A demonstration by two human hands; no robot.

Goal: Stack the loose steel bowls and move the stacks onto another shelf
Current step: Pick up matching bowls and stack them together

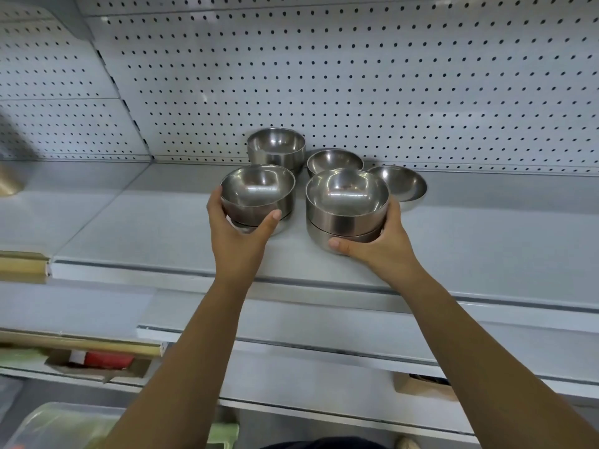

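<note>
The left hand [241, 233] grips a stack of steel bowls [257, 197], the right hand [377, 243] another stack [346, 209], all mouths upward, on a pale grey shelf [162, 228]. Behind them stand a third stack [276, 150] and two loose bowls [334, 161] [401, 184], against white pegboard [356, 76].

Five groups of shiny steel bowls stand upright on the grey shelf [453, 241]: front-left stack [257, 197], front-right stack [346, 209], rear stack [276, 150], and two single bowls [334, 162] [400, 186] behind right.
</note>
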